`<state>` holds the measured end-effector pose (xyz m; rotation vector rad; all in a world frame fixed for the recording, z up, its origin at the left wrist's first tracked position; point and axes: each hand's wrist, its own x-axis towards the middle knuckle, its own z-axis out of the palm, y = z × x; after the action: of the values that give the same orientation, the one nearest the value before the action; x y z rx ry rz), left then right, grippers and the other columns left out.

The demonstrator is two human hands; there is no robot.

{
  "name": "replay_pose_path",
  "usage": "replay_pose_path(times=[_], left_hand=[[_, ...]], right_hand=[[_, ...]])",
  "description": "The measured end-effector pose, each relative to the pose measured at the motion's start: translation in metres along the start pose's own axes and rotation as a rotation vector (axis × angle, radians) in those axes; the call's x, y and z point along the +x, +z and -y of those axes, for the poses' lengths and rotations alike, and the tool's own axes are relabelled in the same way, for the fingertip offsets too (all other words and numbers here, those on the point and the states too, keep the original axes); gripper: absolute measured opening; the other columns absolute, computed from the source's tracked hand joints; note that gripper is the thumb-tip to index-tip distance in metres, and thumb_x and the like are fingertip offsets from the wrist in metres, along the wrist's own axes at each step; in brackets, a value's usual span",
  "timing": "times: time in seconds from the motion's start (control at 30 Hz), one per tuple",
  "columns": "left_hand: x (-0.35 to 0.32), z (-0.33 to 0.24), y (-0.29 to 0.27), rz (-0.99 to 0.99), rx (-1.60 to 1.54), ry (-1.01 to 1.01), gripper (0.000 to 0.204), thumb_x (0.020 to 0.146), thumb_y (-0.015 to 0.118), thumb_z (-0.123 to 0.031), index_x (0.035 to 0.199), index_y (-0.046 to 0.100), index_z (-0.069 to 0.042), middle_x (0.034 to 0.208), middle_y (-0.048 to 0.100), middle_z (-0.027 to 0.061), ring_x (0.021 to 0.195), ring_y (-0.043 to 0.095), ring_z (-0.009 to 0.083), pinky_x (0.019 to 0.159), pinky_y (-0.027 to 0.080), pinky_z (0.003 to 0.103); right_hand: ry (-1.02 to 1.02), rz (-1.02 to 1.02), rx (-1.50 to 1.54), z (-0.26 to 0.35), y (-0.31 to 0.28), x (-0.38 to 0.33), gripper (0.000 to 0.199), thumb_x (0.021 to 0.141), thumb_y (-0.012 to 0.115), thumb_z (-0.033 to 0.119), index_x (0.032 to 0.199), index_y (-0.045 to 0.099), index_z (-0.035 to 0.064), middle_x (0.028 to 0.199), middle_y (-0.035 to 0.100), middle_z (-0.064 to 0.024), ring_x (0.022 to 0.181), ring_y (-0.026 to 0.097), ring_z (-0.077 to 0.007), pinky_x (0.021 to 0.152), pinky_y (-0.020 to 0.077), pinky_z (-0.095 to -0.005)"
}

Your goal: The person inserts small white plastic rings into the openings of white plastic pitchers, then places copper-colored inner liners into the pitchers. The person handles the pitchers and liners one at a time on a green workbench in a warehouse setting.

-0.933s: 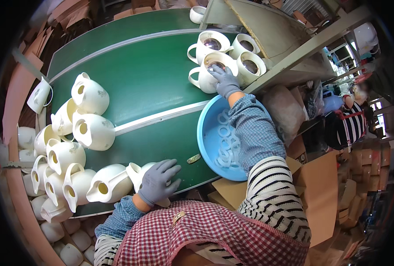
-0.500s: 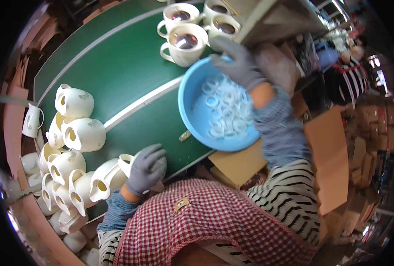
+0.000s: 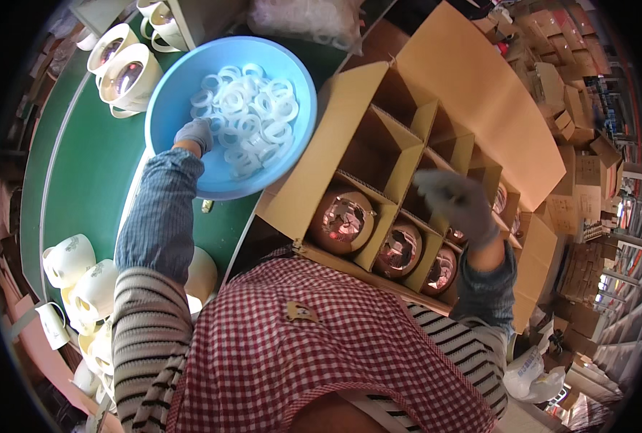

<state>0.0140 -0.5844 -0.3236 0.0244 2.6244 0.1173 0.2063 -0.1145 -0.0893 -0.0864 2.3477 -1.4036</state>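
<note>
In the blue bowl [image 3: 163, 119], left hand [image 3: 194, 133] curls on white rings [image 3: 252, 115], grasp unclear; right hand [image 3: 457, 203], fingers spread and empty, hovers over the carton [image 3: 350, 144], awaiting a ring.

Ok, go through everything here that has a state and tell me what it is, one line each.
Left hand: gloved, reaching into the basin, fingers on the rings.
Right hand: gloved, blurred, over the box dividers, holding nothing visible.
Blue basin: partly filled with white rings.
Cardboard box: open, flaps out, several cells empty.
Shiny inner pots: seated in the near cells.
White jugs: clustered on the green belt.
</note>
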Motion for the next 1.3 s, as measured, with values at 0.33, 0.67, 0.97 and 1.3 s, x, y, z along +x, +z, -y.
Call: replay_pose_path(times=[0.33, 0.67, 0.97, 1.3], left_hand=[[0.007, -0.019, -0.001, -0.055, 0.180, -0.013, 0.033, 0.095, 0.050, -0.018, 0.122, 0.070, -0.018, 0.130, 0.065, 0.0114, 0.123, 0.060, 0.0327, 0.102, 0.049, 0.046], [-0.046, -0.004, -0.025, -0.157, -1.041, 0.319, 0.015, 0.092, 0.065, -0.008, 0.105, 0.064, 0.000, 0.088, 0.059, -0.0003, 0.079, 0.051, 0.0080, 0.071, 0.043, 0.025], [-0.173, -0.027, -0.059, -0.063, -1.194, 0.548, 0.017, 0.093, 0.062, -0.002, 0.110, 0.061, -0.001, 0.099, 0.061, -0.0011, 0.086, 0.053, 0.0083, 0.080, 0.045, 0.024], [-0.261, -0.086, -0.071, 0.323, -1.754, 0.864, 0.031, 0.098, 0.065, -0.020, 0.121, 0.057, -0.001, 0.114, 0.065, 0.0072, 0.104, 0.062, 0.0179, 0.095, 0.049, 0.033]], right_hand=[[-0.276, 0.602, -1.233, 0.019, 0.120, 0.031, 0.082, 0.077, 0.073, 0.029, 0.152, 0.040, 0.0197, 0.158, 0.032, -0.0147, 0.143, 0.031, -0.0434, 0.111, 0.0314, -0.0548], [-0.204, 0.642, -1.285, 0.005, 0.132, 0.046, 0.101, 0.066, 0.079, 0.039, 0.154, 0.031, 0.0285, 0.153, 0.033, -0.0173, 0.130, 0.040, -0.0438, 0.095, 0.0456, -0.0517], [-0.365, 0.432, -1.113, 0.057, 0.089, 0.020, 0.104, 0.062, 0.081, 0.045, 0.152, 0.037, 0.0183, 0.142, 0.043, -0.0167, 0.114, 0.052, -0.0346, 0.087, 0.0483, -0.0448], [-0.301, 0.005, 0.841, 0.002, 0.059, 0.014, 0.097, 0.074, 0.078, 0.027, 0.155, 0.030, 0.0036, 0.150, 0.046, -0.0150, 0.138, 0.046, -0.0306, 0.115, 0.0391, -0.0443]])
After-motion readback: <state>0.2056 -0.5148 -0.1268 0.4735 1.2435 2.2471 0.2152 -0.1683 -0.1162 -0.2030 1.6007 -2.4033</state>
